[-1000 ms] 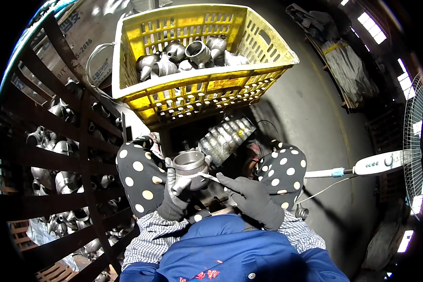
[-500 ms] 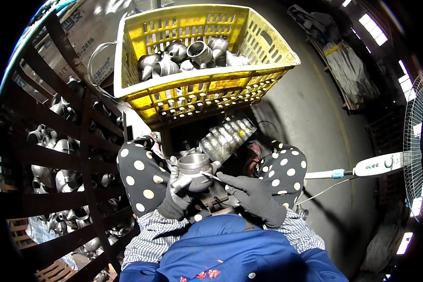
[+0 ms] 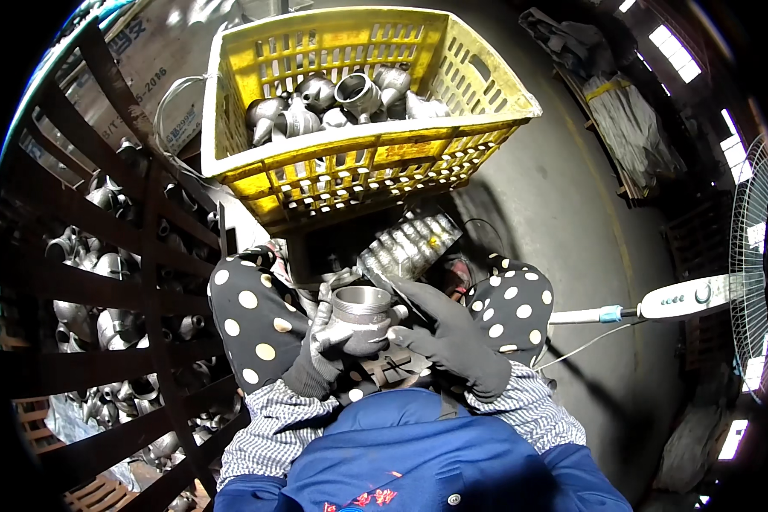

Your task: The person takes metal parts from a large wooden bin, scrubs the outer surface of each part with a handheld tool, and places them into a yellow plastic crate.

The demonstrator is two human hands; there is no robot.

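A round grey metal pipe fitting [image 3: 360,317] with a threaded, open mouth facing up sits low between my knees. My left hand [image 3: 317,341], in a dark glove, is closed around its left side. On the other side my right hand [image 3: 444,333], also gloved, curves close to the fitting's short side outlet [image 3: 396,314]. Its forefinger reaches past the far rim and the thumb lies near the outlet. Something thin and pale shows by those fingertips, but its kind is not clear.
Beyond my knees stands a yellow plastic crate [image 3: 367,141] holding several metal fittings [image 3: 358,94]. A slatted rusty metal cage [image 3: 149,282] with many more fittings is on my left. A ridged, shiny block [image 3: 410,246] lies before the crate. On the right stands a fan [image 3: 687,294].
My right hand has moved up and farther over the fitting, its forefinger going from the front side to beyond the rim. The fitting has turned slightly in my left hand.
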